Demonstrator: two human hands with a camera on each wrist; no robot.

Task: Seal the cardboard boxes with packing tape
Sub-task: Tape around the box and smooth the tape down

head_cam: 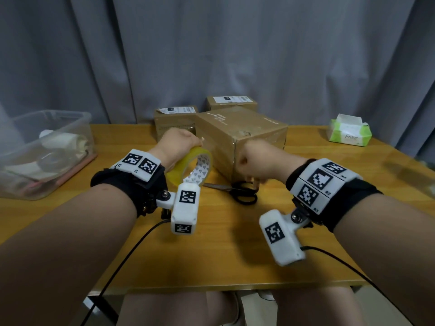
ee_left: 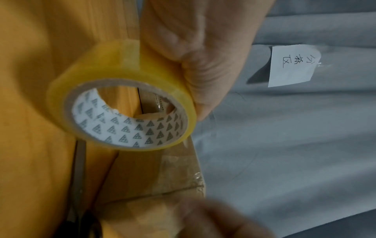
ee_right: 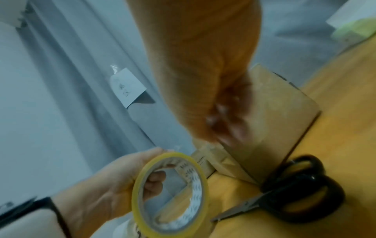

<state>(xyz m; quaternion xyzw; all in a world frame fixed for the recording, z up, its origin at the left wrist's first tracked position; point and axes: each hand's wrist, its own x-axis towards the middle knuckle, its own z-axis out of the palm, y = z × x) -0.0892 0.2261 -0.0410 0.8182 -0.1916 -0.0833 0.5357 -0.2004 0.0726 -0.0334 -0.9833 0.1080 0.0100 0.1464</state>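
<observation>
**Tape roll held up, scissors lying under the right fist**

The tape roll (head_cam: 191,167) sits in the left hand (head_cam: 179,141), fingers curled over its outer rim and a thumb inside the core, held on edge just left of the nearest box (head_cam: 242,137). The box's near corner stands between the two hands, old clear tape showing on its faces. The right hand (head_cam: 253,161) hangs in front of that corner, fingers curled in; it is blurred, so whether it pinches a tape end I cannot tell. Just below its fingers lie the scissors (head_cam: 240,190) on the table (head_cam: 235,243), blades pointing left toward the roll, handles nearer the right hand, which would likely reach them first.
</observation>
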